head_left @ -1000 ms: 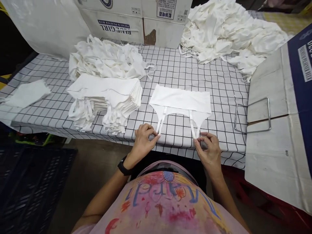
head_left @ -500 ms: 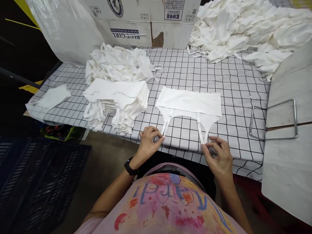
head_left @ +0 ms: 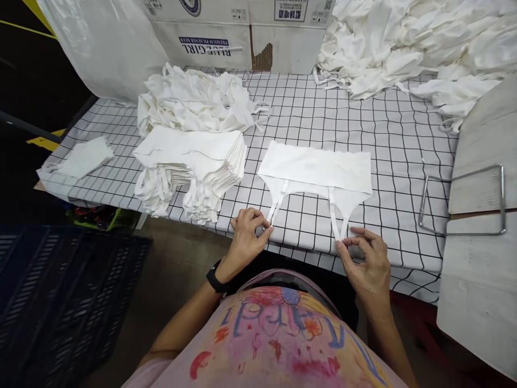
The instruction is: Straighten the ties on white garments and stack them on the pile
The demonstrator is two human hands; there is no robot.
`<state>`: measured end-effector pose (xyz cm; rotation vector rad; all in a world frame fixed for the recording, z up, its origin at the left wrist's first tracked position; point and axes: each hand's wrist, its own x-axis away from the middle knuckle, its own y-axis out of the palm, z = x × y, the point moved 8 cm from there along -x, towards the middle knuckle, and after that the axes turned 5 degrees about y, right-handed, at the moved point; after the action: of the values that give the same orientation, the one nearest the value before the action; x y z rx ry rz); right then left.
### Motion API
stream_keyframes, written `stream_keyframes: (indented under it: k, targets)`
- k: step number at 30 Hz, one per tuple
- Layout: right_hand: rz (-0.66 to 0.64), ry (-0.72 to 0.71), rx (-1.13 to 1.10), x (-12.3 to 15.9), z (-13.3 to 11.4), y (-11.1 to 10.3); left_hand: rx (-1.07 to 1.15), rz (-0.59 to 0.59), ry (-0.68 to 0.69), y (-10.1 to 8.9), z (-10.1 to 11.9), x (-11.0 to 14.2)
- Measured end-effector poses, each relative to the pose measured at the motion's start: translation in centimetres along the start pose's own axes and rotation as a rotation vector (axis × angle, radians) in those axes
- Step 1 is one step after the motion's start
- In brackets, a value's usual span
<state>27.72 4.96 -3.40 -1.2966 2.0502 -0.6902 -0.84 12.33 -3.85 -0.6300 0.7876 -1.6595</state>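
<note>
A white strapped garment (head_left: 319,170) lies flat on the checked tablecloth (head_left: 396,134) in front of me. Two thin straps run from it toward the table's near edge. My left hand (head_left: 247,233) pinches the end of the left strap between thumb and fingers. My right hand (head_left: 365,257) pinches the end of the right strap the same way. Both straps are drawn straight. A black watch sits on my left wrist.
A neat stack of folded white garments (head_left: 194,156) lies left of the flat one, a loose heap (head_left: 194,99) behind it. A large pile (head_left: 412,43) fills the back right. Cardboard boxes (head_left: 242,32) stand behind. A wire handle (head_left: 462,202) and a board are at right, a dark crate (head_left: 60,302) below left.
The view has shifted a little, so the table appears further right. My hands keep their pinch on the two strap ends, the right one slightly lower.
</note>
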Motion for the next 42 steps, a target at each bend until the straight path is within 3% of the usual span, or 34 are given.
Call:
stream_keyframes:
  k: [7, 12, 30, 37, 42]
  targets:
    - [0.128, -0.043, 0.021, -0.8, -1.5, -1.0, -0.018, -0.021, 0.007, -0.2, -0.1, 0.1]
    - [0.087, -0.071, 0.016, -1.7, -2.1, 0.2, -0.046, 0.035, 0.022, -0.5, -0.1, -0.1]
    - [0.247, -0.099, 0.028, -2.0, -1.3, 1.1, -0.055, 0.080, 0.010, -0.2, -0.5, -0.5]
    - [0.250, -0.112, 0.008, -1.8, -1.3, 1.0, -0.024, 0.066, 0.017, -0.4, -0.5, -0.5]
    - [0.225, -0.079, -0.017, -1.5, -1.1, 0.9, -0.001, 0.191, 0.051, -1.0, -0.3, -0.3]
